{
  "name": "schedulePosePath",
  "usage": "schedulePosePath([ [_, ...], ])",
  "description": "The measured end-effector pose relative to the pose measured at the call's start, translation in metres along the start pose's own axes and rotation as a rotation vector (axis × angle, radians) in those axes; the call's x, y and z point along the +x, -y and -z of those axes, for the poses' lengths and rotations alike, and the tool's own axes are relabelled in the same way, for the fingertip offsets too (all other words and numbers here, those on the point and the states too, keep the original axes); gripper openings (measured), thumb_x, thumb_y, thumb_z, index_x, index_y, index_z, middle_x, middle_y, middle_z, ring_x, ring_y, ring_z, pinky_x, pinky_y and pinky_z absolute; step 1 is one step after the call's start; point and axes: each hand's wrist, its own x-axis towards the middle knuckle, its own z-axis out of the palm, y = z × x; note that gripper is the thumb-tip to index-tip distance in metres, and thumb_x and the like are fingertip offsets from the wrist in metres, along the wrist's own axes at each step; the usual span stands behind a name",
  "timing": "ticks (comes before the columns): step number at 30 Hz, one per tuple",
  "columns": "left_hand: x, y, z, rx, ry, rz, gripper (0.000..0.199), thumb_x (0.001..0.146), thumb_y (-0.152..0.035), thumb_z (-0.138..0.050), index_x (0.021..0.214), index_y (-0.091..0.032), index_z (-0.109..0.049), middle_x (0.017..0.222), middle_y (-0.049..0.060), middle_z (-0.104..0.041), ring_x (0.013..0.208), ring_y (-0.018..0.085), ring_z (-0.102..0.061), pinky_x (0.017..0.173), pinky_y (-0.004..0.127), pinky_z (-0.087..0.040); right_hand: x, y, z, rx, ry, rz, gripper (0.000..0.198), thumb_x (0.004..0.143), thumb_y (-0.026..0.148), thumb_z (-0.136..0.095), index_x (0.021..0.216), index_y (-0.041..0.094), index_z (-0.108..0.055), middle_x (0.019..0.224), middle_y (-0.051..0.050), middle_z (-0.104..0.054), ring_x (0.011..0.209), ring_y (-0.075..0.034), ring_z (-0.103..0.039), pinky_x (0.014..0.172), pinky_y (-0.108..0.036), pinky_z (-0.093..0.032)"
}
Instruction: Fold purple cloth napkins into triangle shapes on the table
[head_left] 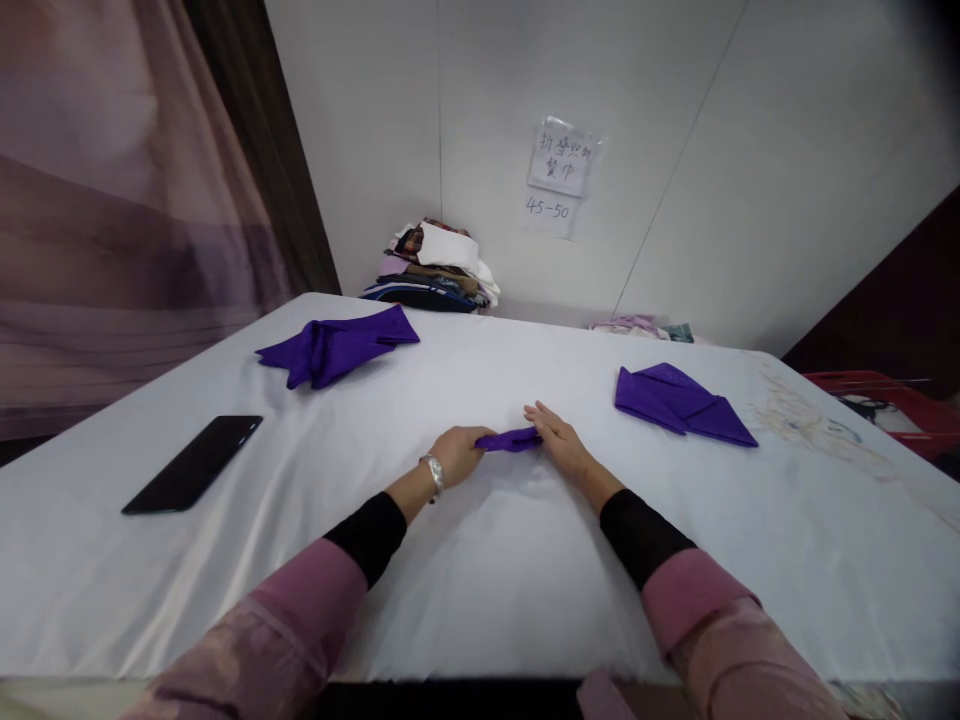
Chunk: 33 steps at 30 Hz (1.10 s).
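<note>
A narrow folded purple napkin (510, 440) spans the gap between my hands near the middle of the white-covered table (517, 570). My left hand (454, 455), with a silver bracelet at the wrist, is closed on its left end. At the other end, my right hand (562, 445) holds the cloth with its fingers fairly straight and pressed together. A second purple napkin (341, 345), folded into a pointed shape, lies at the back left. Another folded purple napkin (679, 400) rests flat to the right of my hands.
A black phone or tablet (196, 462) lies on the left. Behind the table's far edge is a pile of folded cloths (439, 265). Handwritten paper signs (559, 175) hang on the wall. A red basket (892, 405) stands beyond the right edge, and a pinkish curtain (127, 200) hangs at left.
</note>
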Motion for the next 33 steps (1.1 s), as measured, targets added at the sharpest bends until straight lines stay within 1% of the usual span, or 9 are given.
schedulePosePath([
  [4,0.004,0.0,0.028,-0.394,0.122,0.218,0.018,0.068,-0.024,-0.056,0.079,-0.017,-0.068,0.071,-0.001,-0.07,0.071,0.019,-0.064,0.069,0.029,-0.05,-0.018,0.026,0.006,0.283,0.081,-0.083,0.045,0.079,0.05,-0.056,0.114,0.023,-0.061,0.122,-0.006,-0.059,0.116,-0.024,-0.05,0.1,-0.041,-0.035],
  [8,0.008,0.002,0.039,-0.786,0.28,0.405,0.022,0.057,-0.022,-0.065,0.077,-0.015,-0.067,0.07,0.002,-0.07,0.067,0.02,-0.065,0.066,0.031,-0.052,-0.022,0.036,0.006,0.464,0.145,-0.178,0.043,0.075,0.043,-0.062,0.112,0.021,-0.06,0.096,-0.004,-0.068,0.086,-0.019,-0.063,0.08,-0.035,-0.047],
  [10,0.011,0.005,0.035,-0.698,0.302,0.414,0.022,0.058,-0.022,-0.066,0.079,-0.015,-0.068,0.073,0.003,-0.071,0.068,0.02,-0.066,0.065,0.031,-0.052,-0.021,0.033,0.003,0.391,0.163,-0.277,0.039,0.074,0.042,-0.06,0.106,0.018,-0.062,0.08,-0.002,-0.067,0.071,-0.016,-0.062,0.068,-0.031,-0.048],
  [13,0.017,0.013,0.02,-0.372,0.176,0.412,0.023,0.065,-0.021,-0.063,0.087,-0.016,-0.068,0.08,0.005,-0.072,0.072,0.02,-0.066,0.066,0.03,-0.052,-0.021,0.027,-0.001,0.057,0.14,-0.359,0.031,0.073,0.039,-0.06,0.095,0.018,-0.064,0.068,0.001,-0.063,0.062,-0.015,-0.058,0.058,-0.027,-0.043],
  [20,0.011,0.02,-0.013,-0.001,-0.096,0.315,0.048,0.074,-0.022,-0.057,0.122,-0.017,-0.05,0.121,0.011,-0.057,0.112,0.025,-0.052,0.096,0.038,-0.039,-0.034,0.034,-0.006,-0.593,0.054,-0.276,0.028,0.082,0.044,-0.052,0.095,0.021,-0.061,0.085,-0.004,-0.065,0.077,-0.017,-0.057,0.061,-0.026,-0.035],
  [24,-0.001,0.01,-0.028,0.145,-0.127,0.074,0.045,0.084,-0.027,-0.046,0.128,-0.023,-0.044,0.139,0.006,-0.042,0.129,0.022,-0.033,0.108,0.04,-0.022,-0.039,0.035,-0.008,-0.664,0.017,-0.214,0.024,0.083,0.041,-0.052,0.093,0.02,-0.059,0.084,-0.004,-0.063,0.079,-0.018,-0.055,0.063,-0.026,-0.035],
  [27,-0.003,0.01,-0.039,0.343,-0.029,-0.13,0.046,0.088,-0.037,-0.038,0.133,-0.025,-0.038,0.146,0.004,-0.032,0.135,0.022,-0.022,0.109,0.048,-0.013,-0.042,0.031,-0.008,-0.668,0.005,-0.16,0.021,0.083,0.037,-0.052,0.091,0.019,-0.059,0.085,-0.005,-0.063,0.082,-0.019,-0.054,0.068,-0.028,-0.037],
  [30,-0.001,0.016,-0.047,0.425,0.06,-0.13,0.051,0.09,-0.043,-0.03,0.137,-0.023,-0.032,0.147,0.006,-0.028,0.136,0.024,-0.018,0.108,0.055,-0.011,-0.044,0.03,-0.008,-0.654,-0.01,-0.085,0.023,0.086,0.033,-0.047,0.098,0.018,-0.06,0.096,-0.009,-0.063,0.093,-0.022,-0.054,0.08,-0.033,-0.038],
  [33,-0.001,0.019,-0.049,0.432,0.064,-0.126,0.053,0.09,-0.044,-0.028,0.139,-0.024,-0.029,0.148,0.006,-0.027,0.137,0.024,-0.017,0.108,0.055,-0.011,-0.039,0.044,-0.017,-0.608,0.033,0.089,0.038,0.089,0.039,-0.041,0.118,0.018,-0.054,0.125,-0.011,-0.053,0.116,-0.025,-0.044,0.1,-0.042,-0.026],
])
